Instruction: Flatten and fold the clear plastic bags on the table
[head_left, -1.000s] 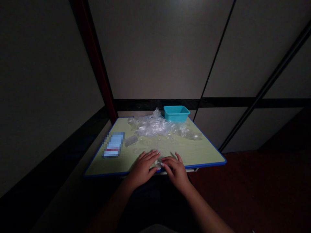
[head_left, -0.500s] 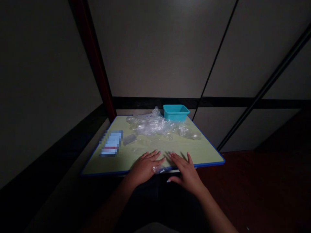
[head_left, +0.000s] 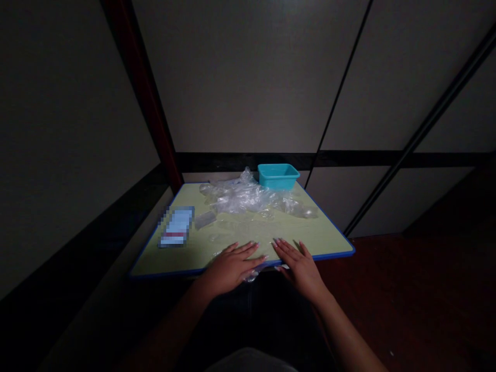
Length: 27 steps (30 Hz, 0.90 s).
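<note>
My left hand (head_left: 234, 265) lies at the table's near edge with its fingers stretched out over clear plastic film. A crumpled bit of that film (head_left: 251, 277) hangs over the edge below its fingers and thumb. To the right, my right hand (head_left: 296, 261) rests at the same edge, fingers extended, with nothing gripped in it. A thin, flat clear sheet (head_left: 250, 227) seems to spread on the table beyond both hands; its outline is faint. Farther back lies a heap of crumpled clear plastic bags (head_left: 248, 198).
A turquoise plastic basket (head_left: 278, 178) stands at the table's back right. On the left lie a blurred-out phone-like screen (head_left: 177, 226) and a small greyish translucent piece (head_left: 205, 220). The yellow table (head_left: 166, 261) has a blue rim; panelled walls stand behind and left.
My right hand has moved slightly right and flattened on the edge. My left hand has shifted a little, and the film beneath it hangs slightly lower. The camera view has shifted slightly.
</note>
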{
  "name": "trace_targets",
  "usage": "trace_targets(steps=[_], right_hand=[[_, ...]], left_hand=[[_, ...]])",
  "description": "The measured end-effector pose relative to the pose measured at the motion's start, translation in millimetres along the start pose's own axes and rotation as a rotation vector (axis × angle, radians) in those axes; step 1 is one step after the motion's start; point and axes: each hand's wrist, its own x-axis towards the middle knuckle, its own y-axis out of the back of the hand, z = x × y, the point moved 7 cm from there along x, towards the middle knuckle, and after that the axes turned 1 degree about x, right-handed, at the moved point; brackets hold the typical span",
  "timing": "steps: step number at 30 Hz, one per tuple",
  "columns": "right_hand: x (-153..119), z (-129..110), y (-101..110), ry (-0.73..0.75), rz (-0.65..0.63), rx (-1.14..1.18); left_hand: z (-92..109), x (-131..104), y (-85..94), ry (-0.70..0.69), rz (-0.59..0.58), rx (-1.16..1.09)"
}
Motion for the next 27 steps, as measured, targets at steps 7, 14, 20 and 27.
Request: trace_targets(steps=[7, 14, 20, 27], right_hand=[[-2, -3, 3, 0.008, 0.034, 0.001], [-9, 2, 5, -0.026, 0.118, -0.046], [-13, 8, 5, 0.004, 0.045, 0.021], [-7, 14, 10, 0.024, -0.054, 0.180]], left_hand=[[-5, -13, 4.2, 0.032, 0.049, -0.005], [-2, -14, 10.8, 0.055, 0.053, -0.042], [5, -14, 17.6, 0.069, 0.031, -0.135], [7, -12, 24.6, 0.011, 0.037, -0.293]])
